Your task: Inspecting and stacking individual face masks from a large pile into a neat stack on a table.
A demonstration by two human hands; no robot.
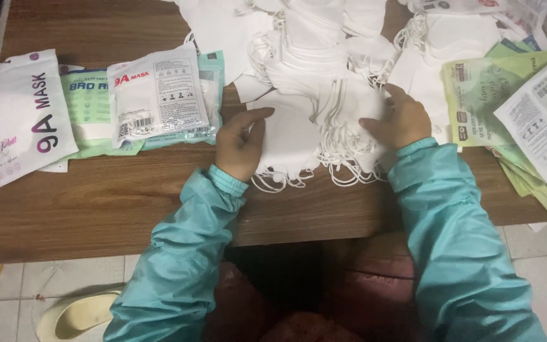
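A stack of white face masks with dangling ear loops lies on a brown wooden table in front of me. My left hand presses flat against the stack's left edge. On the stack's right side rests my right hand, fingers curled on the masks. Both arms wear teal sleeves. A larger heap of loose white masks spreads behind the stack.
Sealed mask packets lie in a row at the left, a white pouch furthest left. Green and white empty packets pile at the right. A pale shoe sits on the tiled floor below the table edge.
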